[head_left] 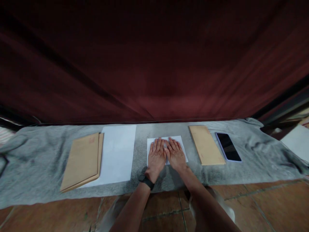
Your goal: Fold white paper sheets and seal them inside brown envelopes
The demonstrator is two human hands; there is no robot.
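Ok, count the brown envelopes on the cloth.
3 visible: two stacked at left, partly overlapping white paper, and one right of the hands beside the phone. More may be hidden in the stack.

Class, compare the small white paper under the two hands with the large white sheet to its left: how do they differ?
The small white paper is far smaller than the large white sheet. The left hand and right hand lie flat on the small paper; no hand touches the large sheet. Brown envelopes overlap the large sheet's left edge; nothing but the hands covers the small paper. Both lie flat on the grey cloth.
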